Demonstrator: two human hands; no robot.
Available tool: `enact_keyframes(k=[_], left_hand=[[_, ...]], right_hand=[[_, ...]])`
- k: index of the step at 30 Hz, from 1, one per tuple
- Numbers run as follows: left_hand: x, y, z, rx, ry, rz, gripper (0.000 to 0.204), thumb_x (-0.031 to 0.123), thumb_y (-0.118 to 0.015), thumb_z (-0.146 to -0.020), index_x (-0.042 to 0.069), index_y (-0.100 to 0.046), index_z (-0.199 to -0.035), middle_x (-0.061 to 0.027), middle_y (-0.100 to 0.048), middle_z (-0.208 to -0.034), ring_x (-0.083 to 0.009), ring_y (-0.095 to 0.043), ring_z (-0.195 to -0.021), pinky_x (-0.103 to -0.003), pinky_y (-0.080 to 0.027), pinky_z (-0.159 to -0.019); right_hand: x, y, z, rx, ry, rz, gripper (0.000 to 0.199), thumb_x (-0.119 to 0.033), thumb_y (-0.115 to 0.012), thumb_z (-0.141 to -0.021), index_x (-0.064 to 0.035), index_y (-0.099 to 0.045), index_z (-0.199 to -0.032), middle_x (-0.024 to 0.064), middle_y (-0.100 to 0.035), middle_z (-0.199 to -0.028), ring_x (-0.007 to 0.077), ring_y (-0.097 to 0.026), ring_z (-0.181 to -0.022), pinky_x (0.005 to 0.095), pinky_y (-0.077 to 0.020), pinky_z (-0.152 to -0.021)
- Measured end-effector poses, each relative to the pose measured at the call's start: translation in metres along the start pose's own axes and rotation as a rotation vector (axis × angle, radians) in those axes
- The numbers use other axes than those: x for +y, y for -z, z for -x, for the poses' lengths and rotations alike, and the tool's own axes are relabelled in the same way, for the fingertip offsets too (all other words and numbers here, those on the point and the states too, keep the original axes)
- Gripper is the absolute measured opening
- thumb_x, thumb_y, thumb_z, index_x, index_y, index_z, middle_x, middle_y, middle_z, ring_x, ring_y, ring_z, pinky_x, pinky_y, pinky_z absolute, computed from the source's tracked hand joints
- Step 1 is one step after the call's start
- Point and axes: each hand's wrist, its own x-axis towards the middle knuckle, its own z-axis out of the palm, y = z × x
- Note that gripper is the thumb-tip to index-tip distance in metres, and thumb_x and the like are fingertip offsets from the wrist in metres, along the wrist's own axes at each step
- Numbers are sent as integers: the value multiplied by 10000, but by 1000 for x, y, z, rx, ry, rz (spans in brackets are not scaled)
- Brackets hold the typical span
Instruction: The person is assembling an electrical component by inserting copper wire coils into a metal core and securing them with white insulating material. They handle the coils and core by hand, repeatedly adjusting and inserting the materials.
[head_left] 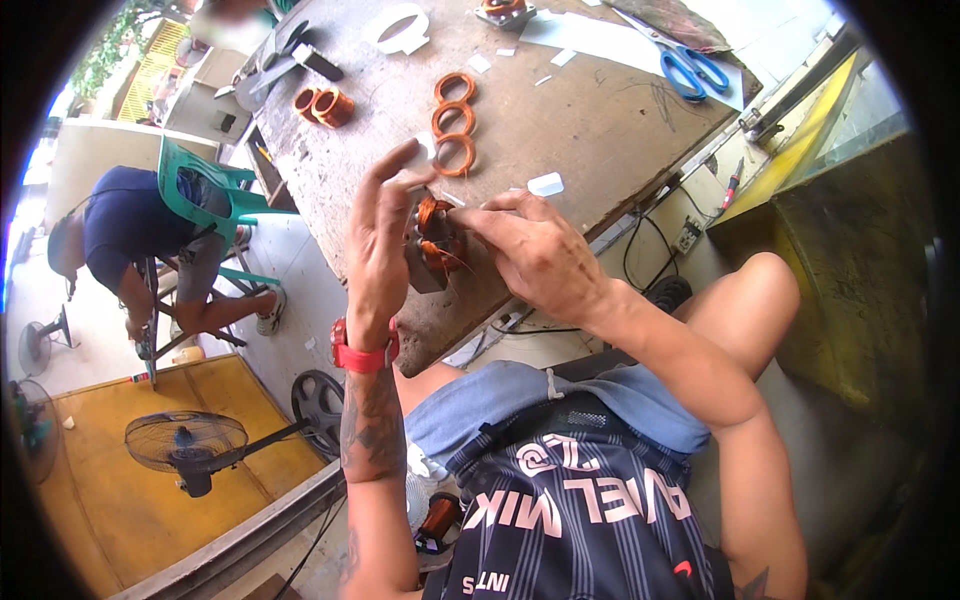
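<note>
A motor stator core with orange copper coils in it stands near the table's close edge, loose wire ends sticking out. My left hand, a red watch on its wrist, is upright along the stator's left side with its fingers stretched out and apart. From the right, my right hand reaches in, thumb and forefinger pinched together at the coil's edge. What lies between those fingertips is too small to make out. Just beyond the stator, several loose copper coil rings lie in a row.
Two thicker copper coils sit farther left on the wooden table. Blue-handled scissors rest on white sheet at the far right, with paper scraps around. A fan stands lower left; a person bends beside a green chair.
</note>
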Motion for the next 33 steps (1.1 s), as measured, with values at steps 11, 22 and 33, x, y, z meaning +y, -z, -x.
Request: enact_keyframes(k=[11,22,33], left_hand=[[-19,64,51,1,354,233,404,71,-663,-1070,-24,-526,-1438,-126,-747,-1212,-184,-726,-1118,-333,-577,-1005],[-47,88,35,-112,240,-29,395,-33,-741,-986,-52,-658,-1372,-124,-801,-1129,-152,-771,-976,-294,-635,-861],[-41,77,29,-182,302,-33,373,-25,-759,-973,-65,-691,-1337,-84,-802,-1095,-106,-745,-955,-259,-608,-839]], right_hand=[[18,42,-9,-22,63,-168,261,-58,-724,-931,-91,-743,-1189,75,-734,-964,242,-705,-915,401,-566,-858],[77,62,7,-54,-137,125,204,-120,-705,-953,-56,-763,-1138,98,-750,-1113,283,-696,-1091,425,-527,-1040],[75,57,7,-48,-152,178,220,-131,-718,-943,-81,-771,-1151,80,-744,-1110,270,-684,-1104,418,-514,-1034]])
